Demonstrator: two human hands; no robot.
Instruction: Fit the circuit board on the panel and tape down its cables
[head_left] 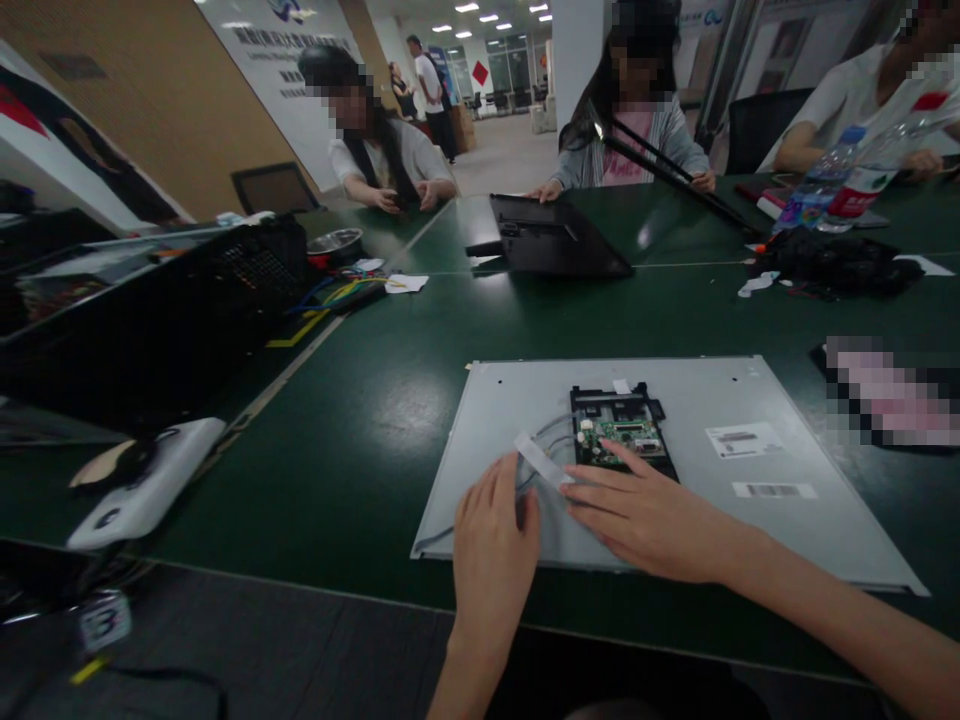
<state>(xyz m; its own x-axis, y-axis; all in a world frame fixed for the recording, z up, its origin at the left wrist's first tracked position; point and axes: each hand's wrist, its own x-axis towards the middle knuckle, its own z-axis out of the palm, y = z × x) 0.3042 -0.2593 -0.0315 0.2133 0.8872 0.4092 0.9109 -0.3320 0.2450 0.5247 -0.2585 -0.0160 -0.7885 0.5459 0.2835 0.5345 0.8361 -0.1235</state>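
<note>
A flat display panel [705,390] lies back side up on the green table in front of me. Near its middle sits a black plastic bracket with a green circuit board [641,437], from which thin grey cables [553,428] run left. A strip of white tape [541,460] crosses these cables at a slant. My left hand [496,530] rests on the panel just left of the tape, fingers stretched and thumb apart. Spread fingers of my right hand [652,510] lie at the tape's lower right end and over the bracket's lower part, hiding some of it.
At left stands a black computer case [165,320], with a white device [150,485] before it. Across the table, people handle a black monitor cover [555,235] and a dark frame [660,165]. Bottles [862,180], a black bundle [840,262] and a blurred pink object [892,395] are at right.
</note>
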